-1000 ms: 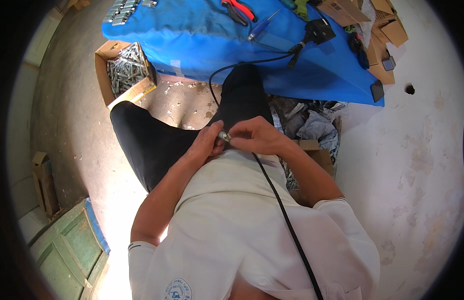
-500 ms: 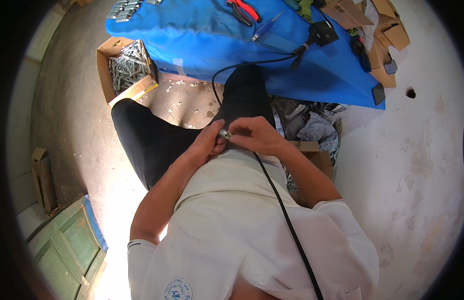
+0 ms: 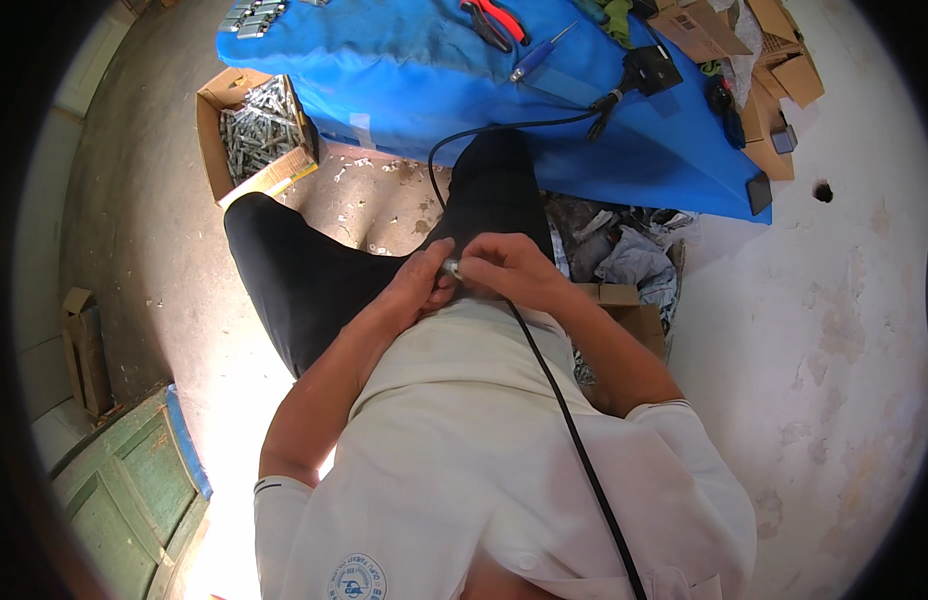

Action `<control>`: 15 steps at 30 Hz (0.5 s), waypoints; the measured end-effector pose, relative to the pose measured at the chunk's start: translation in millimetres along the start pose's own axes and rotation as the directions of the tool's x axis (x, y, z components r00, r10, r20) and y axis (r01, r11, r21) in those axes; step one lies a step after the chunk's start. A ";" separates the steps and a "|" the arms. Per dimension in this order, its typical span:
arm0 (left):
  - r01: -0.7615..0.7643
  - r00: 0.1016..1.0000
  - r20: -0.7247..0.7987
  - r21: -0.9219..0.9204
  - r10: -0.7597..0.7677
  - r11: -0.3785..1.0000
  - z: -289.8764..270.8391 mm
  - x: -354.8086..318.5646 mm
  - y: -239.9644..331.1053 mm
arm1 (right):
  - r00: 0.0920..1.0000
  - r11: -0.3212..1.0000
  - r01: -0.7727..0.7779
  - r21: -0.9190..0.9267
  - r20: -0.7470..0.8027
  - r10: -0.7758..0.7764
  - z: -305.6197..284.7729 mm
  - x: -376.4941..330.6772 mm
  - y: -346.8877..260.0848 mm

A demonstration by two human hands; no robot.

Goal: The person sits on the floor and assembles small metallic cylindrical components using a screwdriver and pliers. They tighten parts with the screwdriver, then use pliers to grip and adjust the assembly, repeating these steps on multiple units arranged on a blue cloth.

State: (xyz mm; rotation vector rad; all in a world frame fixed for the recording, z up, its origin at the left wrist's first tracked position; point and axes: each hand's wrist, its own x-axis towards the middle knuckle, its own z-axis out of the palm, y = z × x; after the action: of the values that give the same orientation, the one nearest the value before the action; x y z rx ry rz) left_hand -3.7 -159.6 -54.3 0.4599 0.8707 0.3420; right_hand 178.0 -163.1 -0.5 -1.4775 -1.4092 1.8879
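Left hand [image 3: 416, 284] is gripping small metal part [image 3: 451, 268] over the lap [image 3: 484, 212]; right hand [image 3: 512, 268] is working its right end, fingers narrow — can't tell if pinching — loosening left grip risks dropping it.

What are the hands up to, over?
Left hand closed around small metal piece. Right hand at its exposed end, grip unclear. Black cable close below right hand, not covering the piece.
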 end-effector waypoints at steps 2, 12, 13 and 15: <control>-0.017 1.000 -0.019 -0.001 0.017 1.000 0.6 0.1 -0.7 | 0.999 0.996 -0.034 0.078 -0.019 0.035 6.3 -0.1 1.3; -0.111 0.990 -0.087 0.052 0.116 0.992 3.3 -2.2 -2.5 | 0.994 0.938 0.003 0.346 -0.105 0.035 16.7 1.3 15.5; -0.127 0.988 -0.082 0.053 0.131 0.991 2.5 -1.2 -3.5 | 0.994 0.941 0.005 0.338 -0.101 0.031 16.4 1.1 14.2; -0.141 0.985 -0.093 0.049 0.145 0.989 3.6 -0.3 -3.6 | 0.995 0.947 0.009 0.320 -0.096 0.023 14.9 -0.4 10.7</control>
State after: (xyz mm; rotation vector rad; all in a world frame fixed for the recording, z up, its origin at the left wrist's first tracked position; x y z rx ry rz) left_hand -0.7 -163.6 -54.0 0.5502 0.9427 0.4816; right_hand 168.1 -175.2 -10.0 -1.3940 -0.9954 1.9105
